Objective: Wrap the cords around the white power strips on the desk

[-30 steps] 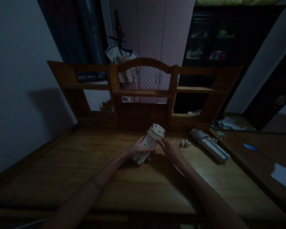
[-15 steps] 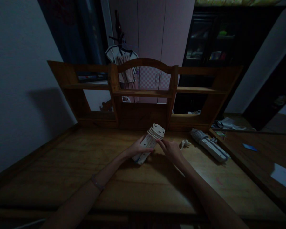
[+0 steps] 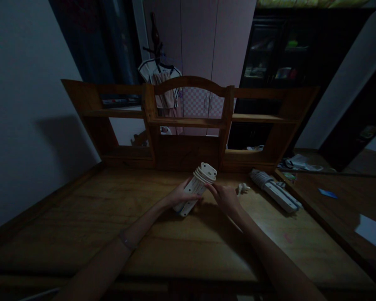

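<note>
A white power strip (image 3: 191, 196) is tilted above the wooden desk, its far end raised. Several turns of its white cord (image 3: 204, 174) are wound round that far end. My left hand (image 3: 180, 194) grips the strip's body from the left, thumb across the face. At the strip's right side, my right hand (image 3: 224, 198) pinches the cord by the windings. Just right of that hand, a white plug (image 3: 243, 189) lies on the desk. Farther right rests a second power strip (image 3: 277, 192) with a grey cord wrapped round its far end.
A wooden shelf rack (image 3: 188, 122) stands along the desk's back edge. The wooden desktop (image 3: 113, 209) stretches left to a wall. On the surface at right lie a blue card (image 3: 328, 193) and a white paper (image 3: 372, 232). Clothes (image 3: 163, 83) hang behind the rack.
Almost nothing differs. Both hands keep their places on the power strip and its cord; the view has shifted very slightly.
</note>
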